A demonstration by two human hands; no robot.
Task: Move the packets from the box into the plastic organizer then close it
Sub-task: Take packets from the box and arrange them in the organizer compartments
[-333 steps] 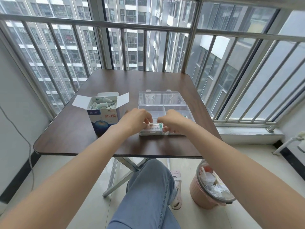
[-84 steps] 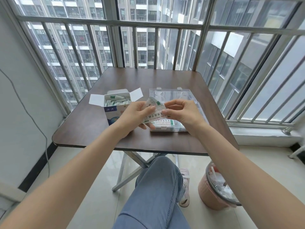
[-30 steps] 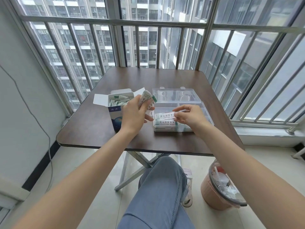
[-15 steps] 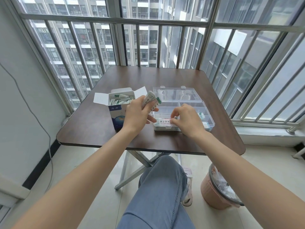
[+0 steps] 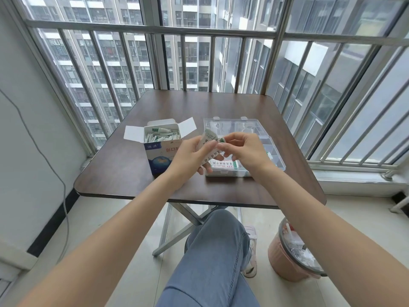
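Table (image 5: 221,107): dark brown top, folding metal legs, set against a barred window. A person sits at its near edge, both forearms reaching over it.

Organizer (image 5: 274,151): clear plastic, on the right half of the table, lid thrown back flat toward the window with two clasps at the far edge. Tray divided into compartments. Printed packets lie flat in the near-left compartment; something small and green-white sits in a right-hand one, too small to identify.

Box (image 5: 161,156): blue and white carton, just left of the organizer, flaps up, a good number of packets on end inside. Transfer judged partway done.

Left hand (image 5: 190,155): fingers curled around a small stack of packets (image 5: 209,141), held tilted above the gap between box and organizer, top end toward the window.

Right hand (image 5: 245,149): thumb and forefinger pinching the upper end of the stack, apparently peeling off the top one; other fingers loosely bent. Hovers over the organizer's near-left part.

Handling, judged: packets are thin, paper-wrapped, near weightless, limp along their length. Smooth faces probably slide on one another, so a stack can fan or shed. Best taken at a short end between thumb and fingertip, or across both long edges for several at once. Not fragile; creasing is the only likely harm. The lid looks light and stiff, best pressed near the clasps.
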